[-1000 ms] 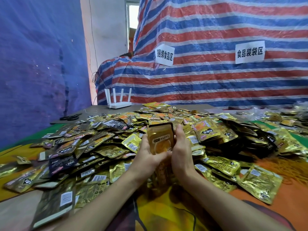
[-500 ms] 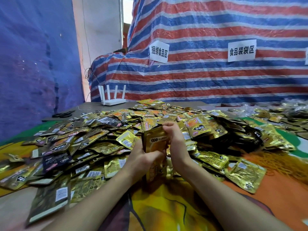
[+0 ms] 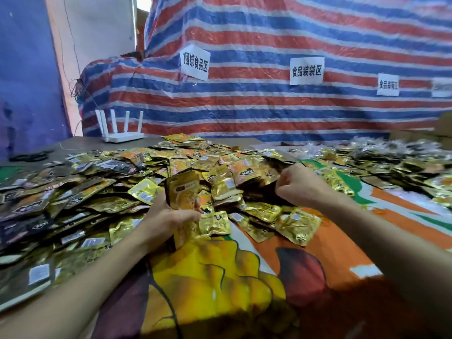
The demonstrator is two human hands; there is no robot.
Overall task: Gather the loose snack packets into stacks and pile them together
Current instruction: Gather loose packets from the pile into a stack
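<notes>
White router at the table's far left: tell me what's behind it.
Behind the router hangs the red, white and blue striped tarp. What that tarp covers cannot be seen.

Striped tarp (image 3: 269,106) with paper signs (image 3: 307,70) backs the table (image 3: 80,143).

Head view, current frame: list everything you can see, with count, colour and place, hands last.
tablecloth: one, orange, yellow and green print, covering the near surface
loose snack packets: many, gold and black, heaped on the tablecloth
packet stack: one, gold-orange, upright at the heap's near edge
router: one, white, far left behind the heap
tarp: one, red, blue and white stripes, background
paper signs: at least three, white, on the tarp
left hand: grips the packet stack
right hand: fingers curled over the heap; whether it holds a packet cannot be told
</notes>
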